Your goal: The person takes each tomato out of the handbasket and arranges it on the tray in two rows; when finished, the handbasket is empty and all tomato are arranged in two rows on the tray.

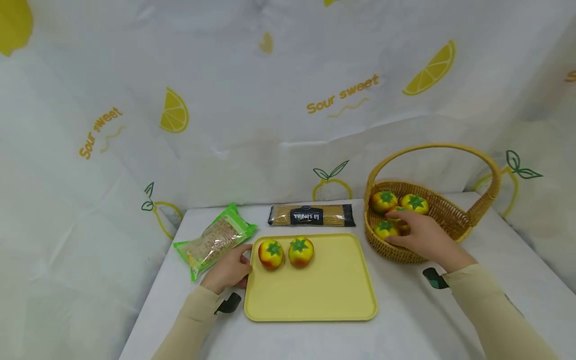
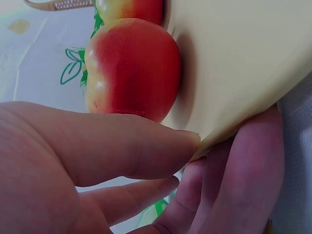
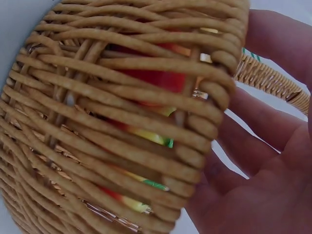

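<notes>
My left hand (image 1: pixel 231 267) pinches the left edge of a yellow rectangular tray (image 1: pixel 315 295). In the left wrist view the thumb (image 2: pixel 146 146) lies at the rim and the other fingers are beneath it. Two yellow-and-red, persimmon-like fruits with green leafy tops, a left one (image 1: pixel 271 254) and a right one (image 1: pixel 301 251), sit side by side on the tray. My right hand (image 1: pixel 425 235) reaches over the near rim of a wicker basket (image 1: pixel 396 256), thumb and fingers spread about one of several similar fruits (image 1: pixel 384 201) inside. In the right wrist view, basket weave hides the fingertips.
A green-edged clear bag of grain-like food (image 1: pixel 216 240) lies left of the tray, close to my left hand. Behind the tray is a pack of spaghetti (image 1: pixel 310 215). The basket's tall handle (image 1: pixel 432 146) arches above the right hand. A printed white cloth (image 1: pixel 252 110) hangs behind the table.
</notes>
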{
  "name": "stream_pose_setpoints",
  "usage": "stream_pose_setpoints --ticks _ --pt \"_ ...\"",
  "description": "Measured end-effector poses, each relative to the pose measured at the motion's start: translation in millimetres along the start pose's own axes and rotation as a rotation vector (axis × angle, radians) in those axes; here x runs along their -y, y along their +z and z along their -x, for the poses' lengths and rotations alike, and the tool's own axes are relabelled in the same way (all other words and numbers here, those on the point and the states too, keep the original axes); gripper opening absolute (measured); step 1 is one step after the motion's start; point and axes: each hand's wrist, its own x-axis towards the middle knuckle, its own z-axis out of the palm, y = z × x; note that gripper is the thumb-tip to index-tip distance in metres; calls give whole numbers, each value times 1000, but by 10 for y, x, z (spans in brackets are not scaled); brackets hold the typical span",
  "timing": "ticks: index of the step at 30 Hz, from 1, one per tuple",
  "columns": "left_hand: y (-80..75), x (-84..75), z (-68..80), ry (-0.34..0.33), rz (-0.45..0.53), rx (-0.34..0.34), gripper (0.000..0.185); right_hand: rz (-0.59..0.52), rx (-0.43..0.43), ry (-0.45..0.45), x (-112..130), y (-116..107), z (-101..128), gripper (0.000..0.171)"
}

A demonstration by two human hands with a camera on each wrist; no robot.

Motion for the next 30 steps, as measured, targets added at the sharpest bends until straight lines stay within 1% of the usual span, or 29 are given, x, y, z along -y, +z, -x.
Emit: stream_pose_setpoints --ticks 10,17,23,30 --pt "18 -17 6 3 -8 -5 62 45 38 -27 -66 15 -76 64" --pt "5 -40 19 5 -2 -6 63 46 47 -32 -65 33 -109 61" --pt "3 -28 16 17 -7 -7 63 53 26 -41 -47 -2 -77 62" --pt "4 -15 12 14 -1 -7 63 40 -14 -13 43 -86 -7 71"
